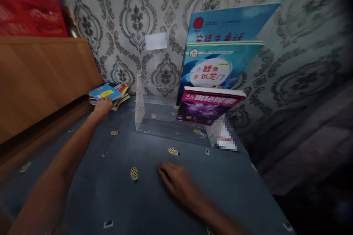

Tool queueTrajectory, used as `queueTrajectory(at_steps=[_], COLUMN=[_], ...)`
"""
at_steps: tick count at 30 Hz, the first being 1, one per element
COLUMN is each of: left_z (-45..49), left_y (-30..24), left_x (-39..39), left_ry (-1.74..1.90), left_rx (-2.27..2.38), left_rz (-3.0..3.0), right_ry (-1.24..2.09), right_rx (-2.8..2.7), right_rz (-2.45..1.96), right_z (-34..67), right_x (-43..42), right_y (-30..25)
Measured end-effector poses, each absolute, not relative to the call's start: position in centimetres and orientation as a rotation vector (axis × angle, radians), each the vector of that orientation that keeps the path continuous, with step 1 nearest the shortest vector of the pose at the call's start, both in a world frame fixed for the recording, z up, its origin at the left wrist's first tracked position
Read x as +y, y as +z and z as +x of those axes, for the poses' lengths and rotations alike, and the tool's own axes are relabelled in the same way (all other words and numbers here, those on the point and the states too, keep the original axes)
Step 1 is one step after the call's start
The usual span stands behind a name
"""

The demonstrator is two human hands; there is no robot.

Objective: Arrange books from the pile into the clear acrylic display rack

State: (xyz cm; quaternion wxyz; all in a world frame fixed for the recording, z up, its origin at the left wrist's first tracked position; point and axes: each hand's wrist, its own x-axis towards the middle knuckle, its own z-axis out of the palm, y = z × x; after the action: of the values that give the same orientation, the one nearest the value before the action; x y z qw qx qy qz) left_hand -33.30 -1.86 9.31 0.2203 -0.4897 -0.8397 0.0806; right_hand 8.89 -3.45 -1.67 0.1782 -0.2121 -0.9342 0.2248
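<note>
At the far left, my left hand (103,107) reaches to a pile of books (118,103). Its fingers are closed on the near edge of the top one, a blue book (99,91) with a yellow patch. My right hand (176,181) lies on the blue tablecloth with curled fingers and nothing visible in it. Beyond it stands a clear acrylic book rack (140,104). Three books lean in steps at the rack's right side: a tall blue book (220,22) at the back, a teal book (234,64) in the middle, and a purple-pink book (204,109) in front.
A wooden cabinet (41,80) borders the table on the left, with a red box (33,7) on top. Patterned wallpaper (135,18) covers the wall behind, bearing a small white label (156,41). A blurred white item (226,139) sits beside the rack's right end.
</note>
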Motion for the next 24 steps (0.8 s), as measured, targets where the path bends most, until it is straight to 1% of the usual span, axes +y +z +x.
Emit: queueTrajectory(at_steps=[6, 10, 15, 19, 24], left_z=[-30.0, -29.3, -28.8, -26.6, -20.8], left_y=[5.2, 3.3, 2.2, 2.8, 4.3], left_x=[-7.5, -7.5, -7.5, -10.0, -14.4], left_ry=[0.265, 0.16, 0.07, 0.188, 0.451], left_rx=[-2.27, -2.314, -2.325, -2.336, -2.487], left_rz=[-1.322, -1.328, -1.36, -1.451, -1.63], right_ry=[0.605, 0.595, 0.615, 0.629, 0.605], right_rx=[-2.627, -2.664, -2.672, -2.65, -2.624], right_rz=[-0.578, -0.649, -0.659, -0.646, -0.623], right_z=[8.4, 8.2, 8.2, 8.4, 8.2], right_x=[-3.2, -3.7, -4.0, -3.8, -3.6], right_y=[-2.3, -1.4, -0.6, -0.8, -1.4])
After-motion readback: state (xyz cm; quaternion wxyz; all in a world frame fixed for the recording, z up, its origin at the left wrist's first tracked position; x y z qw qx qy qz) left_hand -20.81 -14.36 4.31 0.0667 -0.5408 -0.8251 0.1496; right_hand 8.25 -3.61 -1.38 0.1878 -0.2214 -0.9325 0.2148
